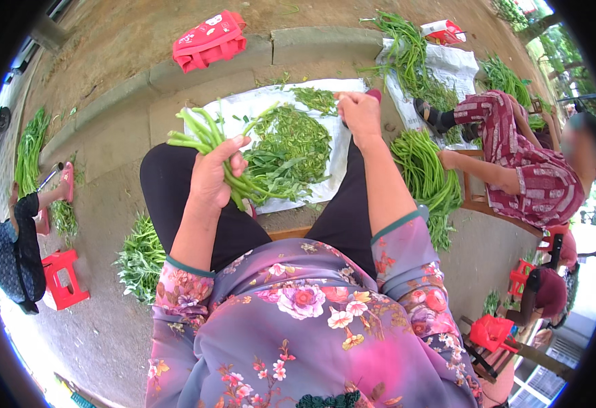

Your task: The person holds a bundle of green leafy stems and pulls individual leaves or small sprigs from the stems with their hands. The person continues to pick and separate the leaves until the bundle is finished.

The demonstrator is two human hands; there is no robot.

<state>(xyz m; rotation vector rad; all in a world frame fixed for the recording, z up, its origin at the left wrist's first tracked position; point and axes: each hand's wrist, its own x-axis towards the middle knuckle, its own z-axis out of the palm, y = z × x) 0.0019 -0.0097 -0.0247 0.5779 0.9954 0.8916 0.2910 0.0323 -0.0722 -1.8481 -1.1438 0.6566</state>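
My left hand (211,175) is closed around a bunch of green leafy-vegetable stems (206,132), which look like water spinach. The stems' ends fan out above the fist, and more of the bunch hangs below it over my left thigh. My right hand (360,117) is raised near my right knee, fingers curled together; whether anything small is pinched in them cannot be made out. Between my legs lies a white sheet (339,148) on the ground. Heaped on it are picked green leaves and short pieces (294,139), with longer leaves nearest me.
Beside my left leg lies a leafy bundle (142,257); to my right, a large pile of long stems (424,163). A person (522,160) sits close on that side, by another sheet (456,64). A red bag (209,42) rests on the far kerb (325,46). A red stool (65,279) stands left.
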